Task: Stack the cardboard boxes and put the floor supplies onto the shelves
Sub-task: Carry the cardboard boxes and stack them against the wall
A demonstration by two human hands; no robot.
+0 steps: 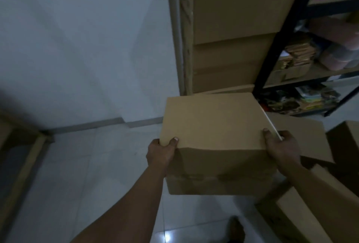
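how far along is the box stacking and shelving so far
Done: a tall stack of boxes already stands by the wall, and the shelves hold goods. In hand: the left hand and right hand grip a closed cardboard box in front of that stack. Left: loose boxes lie at the lower right. No floor supplies are clear in view.

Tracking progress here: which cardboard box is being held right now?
The centre box, gripped by the left hand and right hand; no hand holds the stacked boxes behind.
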